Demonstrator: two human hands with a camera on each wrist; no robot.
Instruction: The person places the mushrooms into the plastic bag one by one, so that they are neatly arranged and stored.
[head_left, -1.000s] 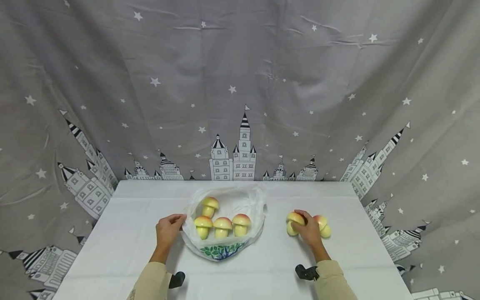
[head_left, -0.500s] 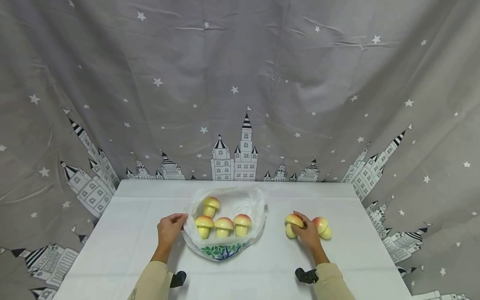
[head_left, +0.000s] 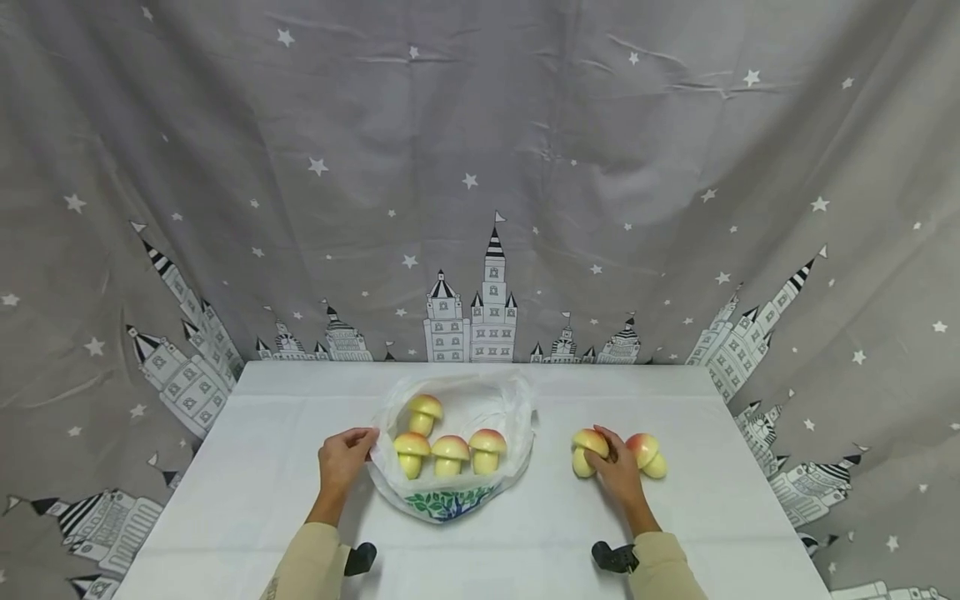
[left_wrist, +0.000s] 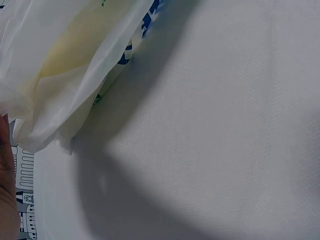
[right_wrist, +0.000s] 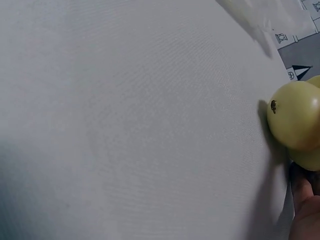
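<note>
In the head view, my left hand point(head_left: 345, 460) pinches the left rim of a white plastic bag point(head_left: 519, 412) with a green and blue tree print. Its mouth gapes toward me, and several yellow toy mushrooms point(head_left: 450, 454) with reddish caps show inside. My right hand point(head_left: 621, 473) grips another toy mushroom point(head_left: 587, 443) by its right side, over the table right of the bag. Just beyond that hand, to the right, one more mushroom point(head_left: 643, 450) lies tilted on the table. The right wrist view shows the gripped mushroom's pale rounded underside point(right_wrist: 295, 115) above the fingers.
A white cloth covers the table point(head_left: 480, 567). Behind it hangs a grey curtain point(head_left: 480, 125) printed with stars and castles. Black wrist mounts stick out from both sleeves, one on the left point(head_left: 361, 558) and one on the right point(head_left: 613, 557).
The head view has shifted very slightly. My left hand still pinches the bag's rim and my right hand still grips its mushroom, both almost in the same place.
</note>
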